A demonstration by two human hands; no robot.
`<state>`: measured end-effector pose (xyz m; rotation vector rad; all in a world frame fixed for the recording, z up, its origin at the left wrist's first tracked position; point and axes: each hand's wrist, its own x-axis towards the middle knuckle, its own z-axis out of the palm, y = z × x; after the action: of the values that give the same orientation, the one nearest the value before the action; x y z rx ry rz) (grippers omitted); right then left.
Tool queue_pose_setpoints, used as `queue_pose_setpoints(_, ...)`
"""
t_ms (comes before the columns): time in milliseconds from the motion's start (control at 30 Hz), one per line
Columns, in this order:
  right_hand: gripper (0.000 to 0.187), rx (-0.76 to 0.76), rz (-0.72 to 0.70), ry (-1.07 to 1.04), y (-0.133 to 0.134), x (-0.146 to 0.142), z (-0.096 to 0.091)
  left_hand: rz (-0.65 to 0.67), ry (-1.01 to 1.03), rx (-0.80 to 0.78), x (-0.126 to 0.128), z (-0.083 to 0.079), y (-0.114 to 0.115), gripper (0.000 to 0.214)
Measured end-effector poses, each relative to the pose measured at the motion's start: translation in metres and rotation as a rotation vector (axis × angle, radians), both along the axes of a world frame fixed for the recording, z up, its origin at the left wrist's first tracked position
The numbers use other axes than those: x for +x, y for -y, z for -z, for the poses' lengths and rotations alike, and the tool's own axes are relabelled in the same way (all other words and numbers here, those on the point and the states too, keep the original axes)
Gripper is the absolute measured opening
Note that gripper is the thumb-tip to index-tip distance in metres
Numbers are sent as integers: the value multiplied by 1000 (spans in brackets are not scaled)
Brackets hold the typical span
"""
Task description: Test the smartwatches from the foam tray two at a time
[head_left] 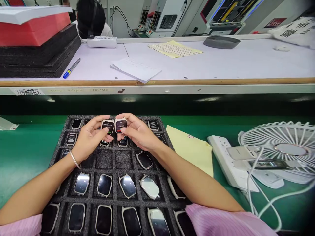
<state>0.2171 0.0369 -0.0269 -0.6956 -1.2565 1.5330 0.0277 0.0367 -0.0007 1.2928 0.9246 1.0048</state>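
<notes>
My left hand (92, 136) grips a smartwatch case without a strap (107, 126), its screen lit with text and a green spot at the bottom. Beside it, my right hand (137, 132) pinches a second smartwatch case (120, 125), whose screen shows a red spot; its thumb lies on the glass. Both watches are held side by side over the far part of a black foam tray (103, 159). The tray's square pockets hold several more watch cases, such as a dark one (104, 185). Two pockets below my hands are bare. Some far watches show lit text.
To the right lie a yellow sheet (192, 150), a white power strip (227, 164) and a white fan (278, 147) with cables. A raised shelf (197, 68) crosses behind, bearing foam blocks (36, 55), a pen (72, 68) and papers (136, 69). A person sits beyond.
</notes>
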Motion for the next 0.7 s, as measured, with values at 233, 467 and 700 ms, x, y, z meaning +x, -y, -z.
queue_pose_setpoints(233,35,-35,13,18,0,-2,1,-5,24,-61,1,3,-1,46)
queue_pose_setpoints(467,39,-274,45,-69,-4,0,1,-104,81,-147,0,7,-5,49)
queue_pose_setpoints(700,43,-262,40,-76,-3,1,1,-91,97,-175,1,5,-5,53)
